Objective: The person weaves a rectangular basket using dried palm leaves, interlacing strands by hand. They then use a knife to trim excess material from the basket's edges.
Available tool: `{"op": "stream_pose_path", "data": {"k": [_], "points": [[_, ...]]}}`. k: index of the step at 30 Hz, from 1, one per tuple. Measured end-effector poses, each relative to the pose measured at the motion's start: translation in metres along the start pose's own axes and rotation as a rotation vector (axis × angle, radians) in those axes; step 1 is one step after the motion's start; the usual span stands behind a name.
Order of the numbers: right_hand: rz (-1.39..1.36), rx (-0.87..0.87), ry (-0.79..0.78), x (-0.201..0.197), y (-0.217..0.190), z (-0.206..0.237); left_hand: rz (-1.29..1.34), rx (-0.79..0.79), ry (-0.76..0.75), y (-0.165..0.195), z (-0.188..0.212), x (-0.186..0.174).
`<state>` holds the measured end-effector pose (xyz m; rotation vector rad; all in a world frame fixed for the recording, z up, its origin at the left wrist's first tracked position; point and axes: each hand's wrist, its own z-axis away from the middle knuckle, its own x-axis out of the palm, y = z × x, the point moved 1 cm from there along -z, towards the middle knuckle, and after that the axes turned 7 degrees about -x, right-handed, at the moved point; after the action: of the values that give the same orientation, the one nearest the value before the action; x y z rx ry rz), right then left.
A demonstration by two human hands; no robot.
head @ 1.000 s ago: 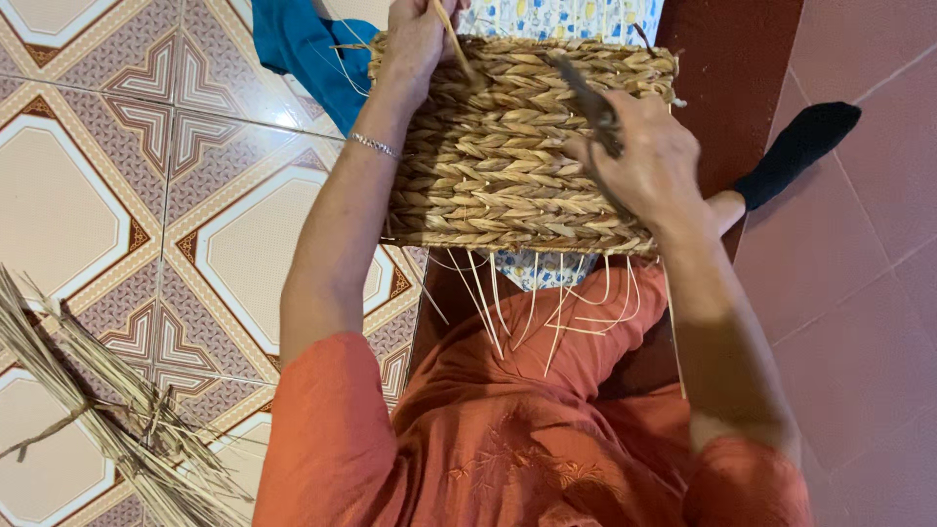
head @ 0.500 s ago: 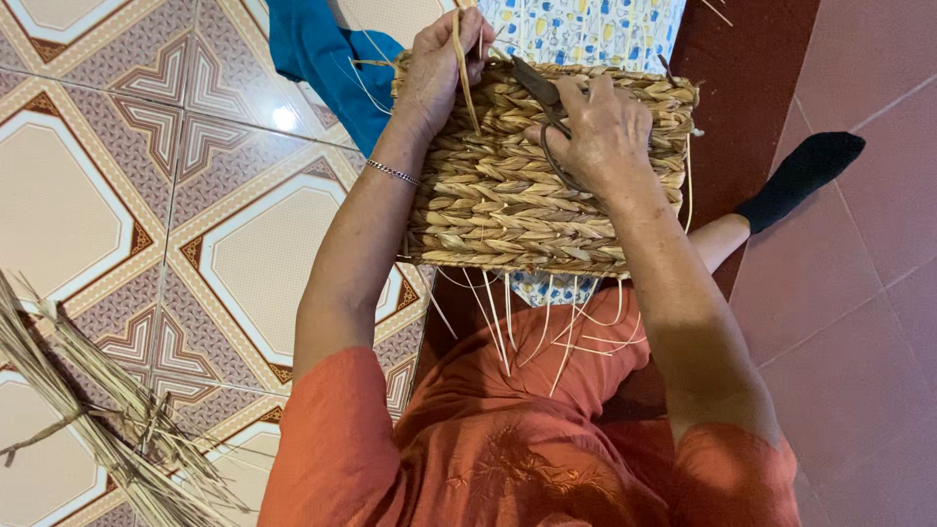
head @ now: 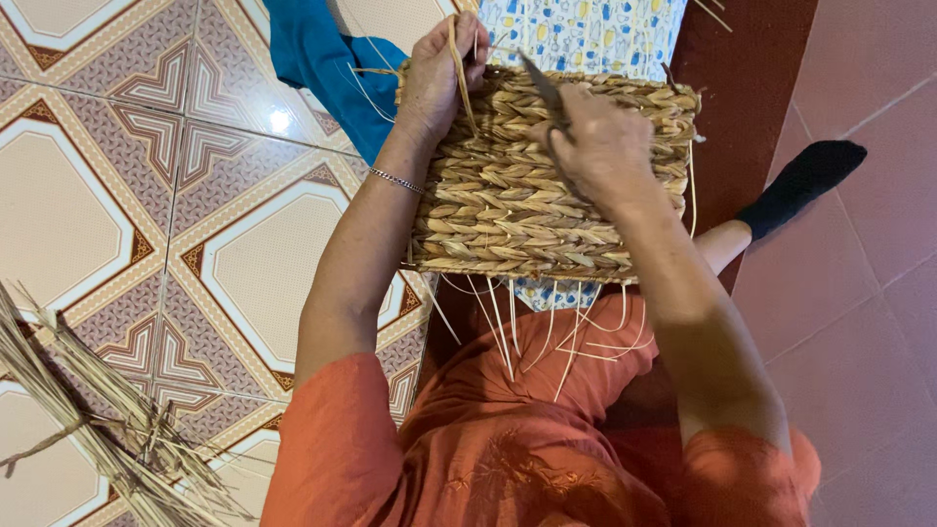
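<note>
Pinching a straw strand (head: 459, 68), left hand (head: 439, 73); right hand (head: 600, 146) fingers grip a dark blade (head: 542, 83) on the woven mat (head: 508, 210).

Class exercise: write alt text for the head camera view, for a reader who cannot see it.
Seen from above, a person in orange clothing works on a woven straw mat across their lap: the left hand pinches a loose straw strand at its far edge, and the right hand presses a dark pointed tool into the weave. Dried straw lies on the patterned floor tiles.

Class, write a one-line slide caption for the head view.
Left hand pinches a straw strand at the woven mat; right hand holds a dark tool.
</note>
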<state>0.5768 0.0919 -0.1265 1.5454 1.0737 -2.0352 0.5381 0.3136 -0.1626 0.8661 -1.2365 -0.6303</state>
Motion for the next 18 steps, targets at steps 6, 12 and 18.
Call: {"op": "stream_pose_path", "data": {"k": [6,12,18], "points": [[-0.426,0.099,0.261,-0.030,0.054,0.094,0.011,-0.092,0.056,0.001,-0.002,0.001],[-0.661,0.269,0.567,-0.026,0.117,0.202,0.031,-0.215,-0.015,0.018,0.003,0.010],[-1.107,0.505,0.815,0.023,0.132,0.237,-0.302,-0.302,0.068,0.024,-0.009,0.029]]}}
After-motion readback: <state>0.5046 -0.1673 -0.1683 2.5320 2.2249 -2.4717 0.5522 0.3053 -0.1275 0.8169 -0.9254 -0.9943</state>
